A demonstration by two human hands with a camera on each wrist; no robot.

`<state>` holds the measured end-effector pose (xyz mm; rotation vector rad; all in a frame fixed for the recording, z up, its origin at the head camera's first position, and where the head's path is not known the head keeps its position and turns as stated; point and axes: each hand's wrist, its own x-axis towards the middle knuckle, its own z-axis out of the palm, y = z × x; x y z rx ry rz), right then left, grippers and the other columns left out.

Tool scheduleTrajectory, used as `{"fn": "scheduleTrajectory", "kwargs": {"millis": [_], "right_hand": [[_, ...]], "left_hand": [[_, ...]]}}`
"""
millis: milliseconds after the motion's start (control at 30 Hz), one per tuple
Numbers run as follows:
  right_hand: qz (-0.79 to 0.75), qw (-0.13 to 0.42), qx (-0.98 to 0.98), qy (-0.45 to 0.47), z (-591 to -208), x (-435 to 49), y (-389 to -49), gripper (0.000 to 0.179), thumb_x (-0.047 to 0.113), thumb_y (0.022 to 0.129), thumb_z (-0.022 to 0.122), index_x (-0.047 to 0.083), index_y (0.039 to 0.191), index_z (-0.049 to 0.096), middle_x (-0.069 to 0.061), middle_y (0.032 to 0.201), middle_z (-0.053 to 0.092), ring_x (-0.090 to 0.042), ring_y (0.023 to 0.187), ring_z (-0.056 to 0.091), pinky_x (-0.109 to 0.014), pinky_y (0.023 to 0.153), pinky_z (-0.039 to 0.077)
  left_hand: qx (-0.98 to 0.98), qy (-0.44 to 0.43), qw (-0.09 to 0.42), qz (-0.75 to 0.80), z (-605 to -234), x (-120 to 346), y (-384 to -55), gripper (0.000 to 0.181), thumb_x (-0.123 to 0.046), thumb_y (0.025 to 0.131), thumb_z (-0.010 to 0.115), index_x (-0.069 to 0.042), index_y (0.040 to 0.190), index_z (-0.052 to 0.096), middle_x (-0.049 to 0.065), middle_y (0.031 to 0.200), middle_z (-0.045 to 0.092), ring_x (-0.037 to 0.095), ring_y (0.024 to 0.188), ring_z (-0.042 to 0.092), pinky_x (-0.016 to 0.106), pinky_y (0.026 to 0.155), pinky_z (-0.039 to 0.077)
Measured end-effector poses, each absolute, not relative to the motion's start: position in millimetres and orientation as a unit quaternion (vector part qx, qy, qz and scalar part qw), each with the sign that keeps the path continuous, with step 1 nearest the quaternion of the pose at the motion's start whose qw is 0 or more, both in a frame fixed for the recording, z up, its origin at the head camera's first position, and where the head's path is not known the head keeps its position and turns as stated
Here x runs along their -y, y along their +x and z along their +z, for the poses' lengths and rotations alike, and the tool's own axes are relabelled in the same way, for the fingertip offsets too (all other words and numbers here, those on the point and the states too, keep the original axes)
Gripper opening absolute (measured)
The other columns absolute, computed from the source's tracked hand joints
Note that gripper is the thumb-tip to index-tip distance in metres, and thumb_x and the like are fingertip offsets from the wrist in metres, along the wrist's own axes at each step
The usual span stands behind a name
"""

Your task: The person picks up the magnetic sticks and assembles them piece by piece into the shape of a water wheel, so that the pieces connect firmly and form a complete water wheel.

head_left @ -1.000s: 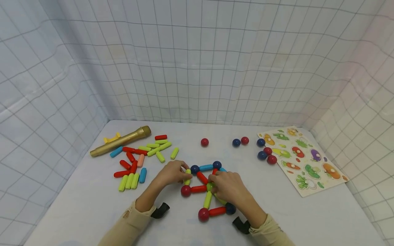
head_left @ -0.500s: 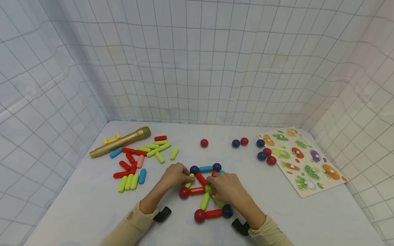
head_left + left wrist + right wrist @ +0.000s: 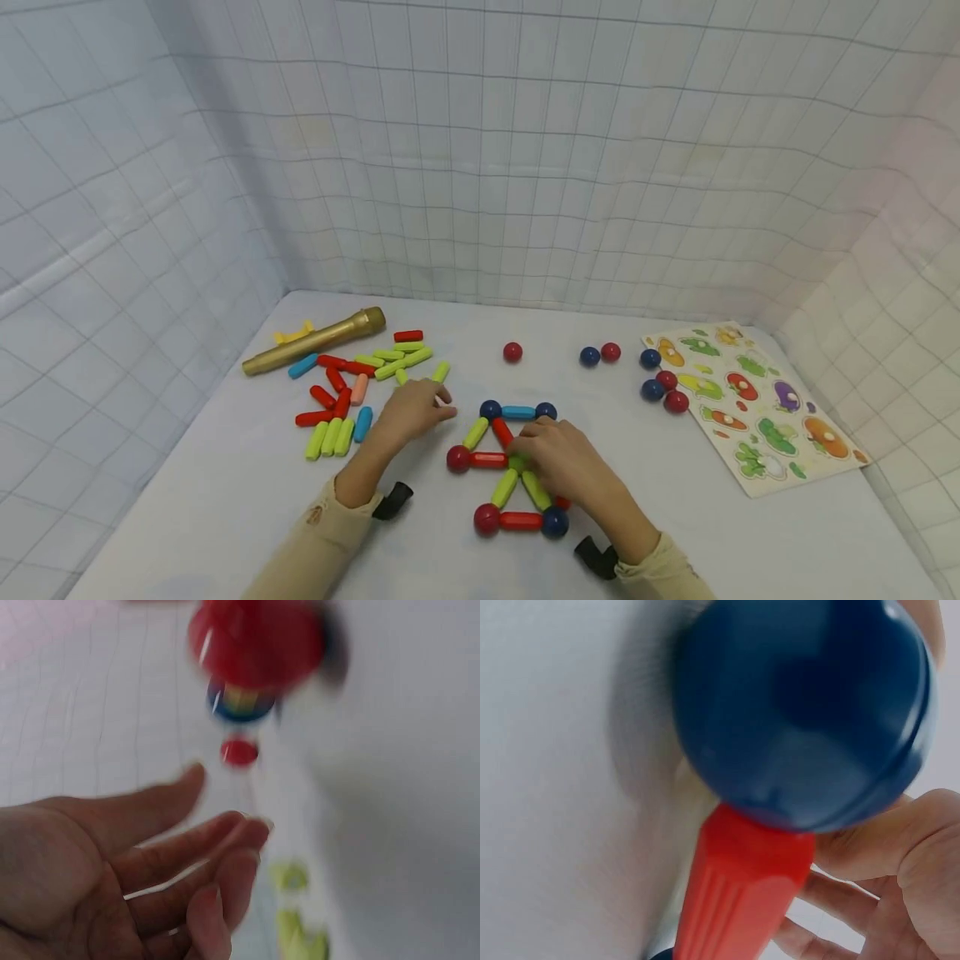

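My left hand point(image 3: 411, 412) hovers left of a flat frame of magnetic balls and rods, fingers relaxed and holding nothing. On the frame's left side a green rod point(image 3: 476, 433) links a red ball point(image 3: 459, 458) to a blue ball point(image 3: 491, 409); a blue rod point(image 3: 519, 412) runs along the far edge. My right hand point(image 3: 558, 454) grips the green ball point(image 3: 517, 464) at the frame's middle, hiding much of the right side. Close before the right wrist camera are a blue ball point(image 3: 802, 712) and a red rod point(image 3: 739, 892).
Loose red, green and blue rods point(image 3: 328, 437) lie at left beside a gold toy microphone point(image 3: 315, 342). A single red ball point(image 3: 513, 352) sits behind the frame. Several more balls point(image 3: 652, 389) lie at right by a vegetable picture board point(image 3: 757, 400).
My left hand has let go of the green rod and drawn back left, leaving the rod between the red and blue balls. My right hand stays on the green ball. The head view has shifted slightly.
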<state>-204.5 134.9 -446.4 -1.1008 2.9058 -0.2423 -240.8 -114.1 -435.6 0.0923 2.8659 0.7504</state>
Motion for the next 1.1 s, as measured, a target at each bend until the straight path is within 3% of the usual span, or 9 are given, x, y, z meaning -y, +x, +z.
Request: {"fn": "scheduleTrajectory", "kwargs": {"millis": [167,400,533,700,867,967,1100], "right_hand": [[-0.084,0.021,-0.938,-0.336,-445,-137,-204,0.034,0.004,0.076,0.076,0.023,0.104,0.075,0.004,0.099,0.07,-0.015,0.09,0.056,-0.034,0.076,0.05],[-0.069,0.022,-0.946,-0.317,-447,-140,-204,0.032,0.008,0.075,0.078,0.024,0.102,0.074,0.005,0.089,0.067,-0.014,0.081,0.052,-0.03,0.07,0.049],[-0.062,0.013,-0.948,-0.313,-446,-139,-205,0.028,0.011,0.076,0.079,0.025,0.1,0.074,0.005,0.088,0.066,-0.013,0.079,0.051,-0.03,0.069,0.049],[-0.058,0.004,-0.947,-0.315,-444,-139,-206,0.025,0.013,0.078,0.078,0.025,0.099,0.074,0.005,0.087,0.065,-0.014,0.079,0.051,-0.031,0.07,0.049],[-0.055,0.001,-0.947,-0.315,-444,-140,-206,0.024,0.014,0.078,0.078,0.025,0.098,0.073,0.005,0.087,0.065,-0.014,0.079,0.051,-0.031,0.069,0.049],[-0.056,0.0,-0.947,-0.315,-445,-141,-205,0.024,0.014,0.078,0.078,0.024,0.098,0.073,0.005,0.086,0.065,-0.014,0.079,0.051,-0.031,0.069,0.049],[-0.055,-0.005,-0.946,-0.318,-445,-140,-206,0.024,0.013,0.077,0.078,0.024,0.099,0.073,0.004,0.087,0.065,-0.015,0.079,0.051,-0.031,0.069,0.049]], "left_hand": [[-0.981,-0.047,0.015,0.186,-426,170,-248,0.015,-0.009,0.092,0.059,0.0,0.101,0.067,0.017,0.097,0.069,0.029,0.078,0.062,0.039,0.062,0.052],[-0.969,-0.131,0.085,0.192,-438,201,-258,0.033,-0.015,0.091,0.061,0.006,0.116,0.056,0.026,0.104,0.063,0.037,0.083,0.057,0.043,0.065,0.05],[-0.966,-0.123,0.081,0.213,-436,203,-257,0.033,-0.015,0.091,0.06,0.006,0.117,0.055,0.025,0.101,0.063,0.034,0.08,0.058,0.037,0.061,0.048],[-0.971,-0.114,0.058,0.2,-424,216,-251,0.025,-0.008,0.092,0.054,0.006,0.112,0.059,0.028,0.105,0.064,0.037,0.082,0.062,0.041,0.061,0.052],[-0.975,-0.125,0.06,0.173,-424,225,-250,0.023,-0.011,0.088,0.061,0.008,0.101,0.066,0.028,0.101,0.067,0.036,0.079,0.062,0.041,0.059,0.053],[-0.974,-0.13,0.066,0.171,-427,224,-252,0.031,-0.016,0.089,0.063,0.009,0.107,0.064,0.029,0.101,0.066,0.034,0.077,0.061,0.041,0.059,0.053],[-0.972,-0.14,0.084,0.167,-429,221,-255,0.032,-0.019,0.088,0.065,0.008,0.104,0.063,0.023,0.086,0.064,0.03,0.069,0.058,0.036,0.054,0.048]]}}
